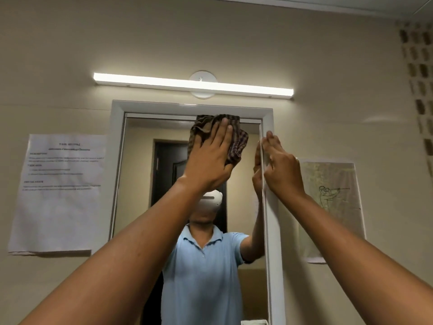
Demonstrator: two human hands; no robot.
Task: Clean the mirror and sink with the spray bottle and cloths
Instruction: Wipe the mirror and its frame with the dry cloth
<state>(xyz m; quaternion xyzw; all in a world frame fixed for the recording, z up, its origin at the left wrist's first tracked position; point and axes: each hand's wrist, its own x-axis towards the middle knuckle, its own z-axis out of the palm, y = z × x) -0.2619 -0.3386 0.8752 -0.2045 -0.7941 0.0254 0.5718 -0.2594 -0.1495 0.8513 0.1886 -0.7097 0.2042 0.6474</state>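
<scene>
A tall mirror in a white frame hangs on the beige wall. My left hand presses a brown checked cloth flat against the glass near the mirror's top edge. My right hand rests on the mirror's right edge, fingers stretched along the frame, holding nothing. The mirror reflects a person in a light blue shirt and a dark door behind. The sink and the spray bottle are out of view.
A lit tube lamp runs across the wall above the mirror. A printed sheet is taped left of the mirror and a drawing to its right. A patterned vent block fills the far right wall.
</scene>
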